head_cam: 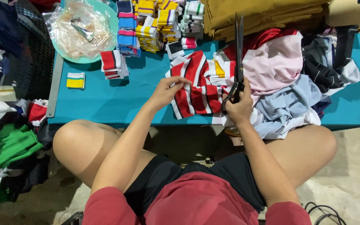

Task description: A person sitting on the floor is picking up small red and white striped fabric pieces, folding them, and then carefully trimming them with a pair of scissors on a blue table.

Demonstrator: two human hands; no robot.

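Pinching the striped cloth [196, 89] flat with left hand [168, 91]; right hand [239, 107] grips scissors [238, 54], blades shut, pointing 12 o'clock. Looks pre-cut, so blades need opening.

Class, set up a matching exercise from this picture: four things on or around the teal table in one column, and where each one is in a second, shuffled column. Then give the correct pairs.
Things
1. scissors
2. red striped fabric
3. small yellow-and-white piece
4. round teal tray

Places
A. alone on the table's left part
B. far left corner, holding crinkled clear plastic
C. in the right hand, blades pointing away from the person
D. under the left hand, mid-table

Pairs: 1-C, 2-D, 3-A, 4-B
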